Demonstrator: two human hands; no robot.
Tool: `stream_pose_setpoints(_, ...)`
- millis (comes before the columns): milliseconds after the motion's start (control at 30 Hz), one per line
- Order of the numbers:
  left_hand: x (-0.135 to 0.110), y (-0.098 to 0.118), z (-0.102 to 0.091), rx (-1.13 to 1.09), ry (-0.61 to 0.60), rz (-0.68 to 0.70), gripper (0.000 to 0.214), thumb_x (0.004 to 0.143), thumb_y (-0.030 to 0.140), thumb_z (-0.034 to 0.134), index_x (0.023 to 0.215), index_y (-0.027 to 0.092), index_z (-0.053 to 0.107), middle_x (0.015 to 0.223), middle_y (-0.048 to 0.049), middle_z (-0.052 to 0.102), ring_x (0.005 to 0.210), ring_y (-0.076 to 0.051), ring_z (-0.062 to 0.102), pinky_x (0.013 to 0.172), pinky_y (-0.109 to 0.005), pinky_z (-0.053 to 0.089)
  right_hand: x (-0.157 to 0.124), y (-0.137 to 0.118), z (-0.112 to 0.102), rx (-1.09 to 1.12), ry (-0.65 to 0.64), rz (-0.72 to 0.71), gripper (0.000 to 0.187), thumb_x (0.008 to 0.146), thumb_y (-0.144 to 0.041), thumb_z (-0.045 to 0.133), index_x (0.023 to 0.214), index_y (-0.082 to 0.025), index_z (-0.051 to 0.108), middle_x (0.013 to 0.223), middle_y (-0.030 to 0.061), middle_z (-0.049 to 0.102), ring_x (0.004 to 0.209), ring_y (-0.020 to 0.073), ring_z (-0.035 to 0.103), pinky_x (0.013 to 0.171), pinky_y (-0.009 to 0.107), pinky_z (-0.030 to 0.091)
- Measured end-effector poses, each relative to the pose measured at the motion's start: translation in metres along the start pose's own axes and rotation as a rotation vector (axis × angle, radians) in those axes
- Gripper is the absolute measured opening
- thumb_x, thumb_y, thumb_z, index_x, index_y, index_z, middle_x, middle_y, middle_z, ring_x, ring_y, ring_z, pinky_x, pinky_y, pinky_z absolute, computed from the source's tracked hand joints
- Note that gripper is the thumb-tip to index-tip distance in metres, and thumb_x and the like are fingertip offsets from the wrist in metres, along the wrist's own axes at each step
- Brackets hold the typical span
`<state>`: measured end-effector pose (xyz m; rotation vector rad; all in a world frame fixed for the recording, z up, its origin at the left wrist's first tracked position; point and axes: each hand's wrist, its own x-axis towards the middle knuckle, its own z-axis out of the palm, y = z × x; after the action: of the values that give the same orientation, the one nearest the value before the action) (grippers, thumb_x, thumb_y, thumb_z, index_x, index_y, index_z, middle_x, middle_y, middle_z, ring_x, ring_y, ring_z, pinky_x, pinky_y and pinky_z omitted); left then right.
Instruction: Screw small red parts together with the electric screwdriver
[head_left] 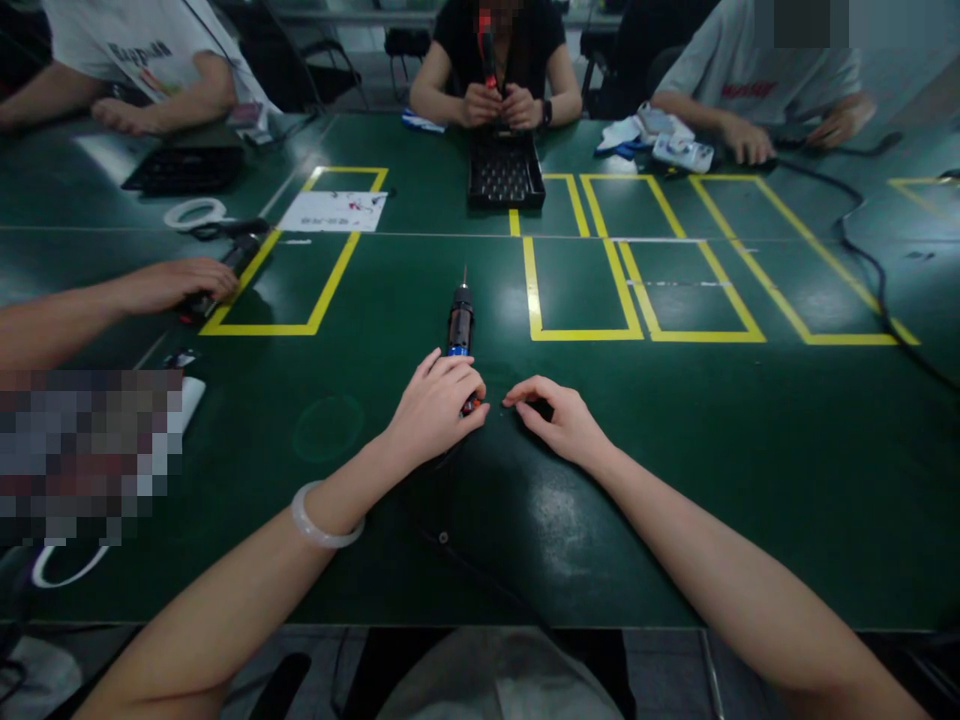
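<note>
One view only, from the head camera, and we are listing it item by item.

Item: green table (675, 480), marked with yellow tape rectangles (645, 290), filling the frame.

Item: our left hand (435, 410), just below centre, with a pale bangle (324, 520) sitting on the wrist toward 7 o'clock. Its fingers are curling down over the near end of an electric screwdriver (460, 325) and pressing on it; whether they are closing fully around the handle we cannot tell.

Item: that screwdriver, lying flat on the table, its bit pointing toward 12 o'clock, its handle end disappearing under our left fingers.

Item: our right hand (559, 420), just beside the left at its 3 o'clock, not touching it. Thumb and forefinger are drawing together on something small and dark against the table; what it is we cannot tell.

Item: black tray (505, 172) at 12 o'clock, with another person's hands (499, 105) working just behind it.

Item: a co-worker's hand (169, 285) at 9 o'clock, resting on a dark tool (225, 272).

Item: white sheet (334, 211) at 11 o'clock, with a white ring (196, 213) lying to its left.

Item: black cable (862, 255) running across the table at 2 o'clock.
</note>
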<state>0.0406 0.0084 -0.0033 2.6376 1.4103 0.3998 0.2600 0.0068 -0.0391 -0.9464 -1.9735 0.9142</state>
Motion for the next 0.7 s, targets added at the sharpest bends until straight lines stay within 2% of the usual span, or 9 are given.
stream_pose_setpoints(133,-0.012,-0.025,-0.011,0.038,-0.034,-0.045,0.017,0.088,0.035,0.053,0.088,0.02,0.063,0.105,-0.0071,0.068,0.126,-0.028,0.049,0.114,-0.051,0.027,0.0,-0.001,0.0,-0.013,-0.008,0.006,0.017,0.09,-0.013,0.054,0.101,-0.022,0.063,0.095,0.0029,0.072,0.09,0.0168,0.066,0.085,0.032,0.051)
stream_pose_setpoints(300,-0.037,-0.074,-0.03,0.052,-0.102,-0.11,0.025,0.09,0.042,0.05,0.094,0.021,0.062,0.112,-0.0084,0.067,0.131,-0.03,0.045,0.107,-0.047,0.037,0.0,-0.002,-0.001,-0.024,-0.017,0.011,0.017,0.09,-0.013,0.055,0.101,-0.022,0.063,0.095,0.0029,0.072,0.088,0.0168,0.066,0.083,0.032,0.05)
stream_pose_setpoints(567,-0.08,-0.16,-0.055,0.127,-0.199,-0.165,0.034,0.091,0.05,0.046,0.098,0.02,0.063,0.123,-0.0079,0.063,0.136,-0.027,0.039,0.111,-0.044,0.032,0.0,-0.002,-0.001,-0.019,-0.032,0.026,0.017,0.09,-0.014,0.054,0.102,-0.021,0.063,0.094,0.0035,0.071,0.089,0.0173,0.066,0.084,0.033,0.051)
stream_pose_setpoints(700,-0.094,-0.19,-0.07,0.216,-0.256,-0.156,0.042,0.093,0.05,0.043,0.105,0.015,0.063,0.134,-0.0117,0.055,0.135,-0.026,0.037,0.113,-0.044,0.028,0.0,-0.002,-0.001,-0.024,-0.034,0.025,0.016,0.09,-0.014,0.054,0.102,-0.021,0.062,0.094,0.0037,0.072,0.088,0.0174,0.066,0.084,0.033,0.051)
